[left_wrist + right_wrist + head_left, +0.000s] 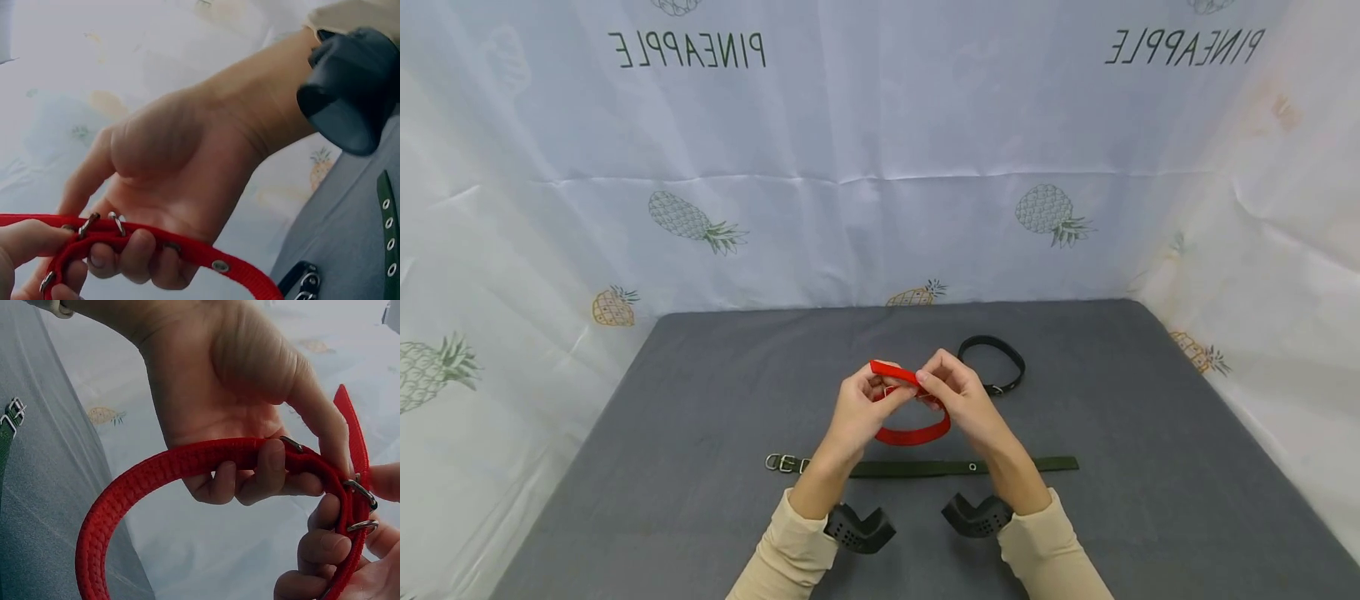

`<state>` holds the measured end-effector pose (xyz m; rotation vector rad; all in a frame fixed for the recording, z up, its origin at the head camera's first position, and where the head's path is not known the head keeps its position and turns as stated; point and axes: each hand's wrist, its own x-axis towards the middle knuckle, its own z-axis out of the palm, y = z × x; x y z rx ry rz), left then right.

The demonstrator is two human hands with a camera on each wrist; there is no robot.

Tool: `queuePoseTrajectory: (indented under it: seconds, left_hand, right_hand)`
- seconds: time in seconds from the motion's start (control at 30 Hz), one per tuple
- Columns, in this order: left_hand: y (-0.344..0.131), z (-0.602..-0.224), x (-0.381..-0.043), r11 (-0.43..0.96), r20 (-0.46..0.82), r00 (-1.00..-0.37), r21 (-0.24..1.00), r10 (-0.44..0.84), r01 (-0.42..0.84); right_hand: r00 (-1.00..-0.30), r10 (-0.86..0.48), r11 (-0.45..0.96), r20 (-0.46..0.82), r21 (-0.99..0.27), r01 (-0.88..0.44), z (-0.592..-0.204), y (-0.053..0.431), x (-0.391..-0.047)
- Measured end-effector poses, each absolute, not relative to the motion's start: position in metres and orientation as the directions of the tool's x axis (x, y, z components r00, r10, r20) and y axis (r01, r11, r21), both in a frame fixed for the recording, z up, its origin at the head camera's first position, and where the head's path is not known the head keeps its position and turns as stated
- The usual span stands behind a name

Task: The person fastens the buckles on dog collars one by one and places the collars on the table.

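Observation:
Both hands hold a red collar (913,436), bent into a loop above the table. My left hand (853,410) grips the overlapped strap, its fingers curled around it beside the metal buckle (89,225) and a ring (117,223). With thumb and fingers, my right hand (962,400) pinches the strap at the buckle from the other side. The strap's pointed free end (353,428) sticks out past the buckle. A metal eyelet (220,265) shows on the red band in the left wrist view.
A green collar (917,469) lies stretched out flat beneath the forearms, its buckle end at left. Behind the right hand, a black collar (1017,358) lies closed in a loop. The grey table (700,400) meets a pineapple-print curtain (850,242) at the back.

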<state>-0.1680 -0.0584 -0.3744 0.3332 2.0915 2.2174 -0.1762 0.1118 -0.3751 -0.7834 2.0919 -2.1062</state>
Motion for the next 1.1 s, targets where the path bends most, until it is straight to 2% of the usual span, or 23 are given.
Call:
queuePoseTrajectory:
  seconds: [0.27,0.47,0.73,0.93,1.1]
  left_hand:
    - [-0.062,-0.376,-0.169,-0.070,0.168,-0.955,0.985,0.243,0.156]
    - [-0.067,-0.375,-0.174,-0.073,0.261,-0.912,0.965,0.316,0.250]
    - [-0.068,-0.378,-0.176,-0.088,0.341,-0.892,0.940,0.296,0.330]
    - [-0.067,-0.380,-0.176,-0.056,0.423,-0.862,0.903,0.280,0.426]
    - [-0.065,-0.382,-0.176,-0.019,0.467,-0.835,0.876,0.291,0.483]
  right_hand:
    - [-0.909,-0.350,-0.046,0.228,-0.973,-0.227,-0.374,0.114,-0.174]
    - [-0.908,-0.295,-0.132,0.299,-0.954,-0.271,-0.370,0.121,-0.178]
    - [-0.907,-0.290,-0.182,0.304,-0.948,-0.260,-0.371,0.124,-0.178]
    - [-0.923,-0.306,-0.138,0.235,-0.970,-0.201,-0.367,0.126,-0.176]
    - [-0.917,-0.358,-0.045,0.175,-0.984,-0.171,-0.362,0.130,-0.174]
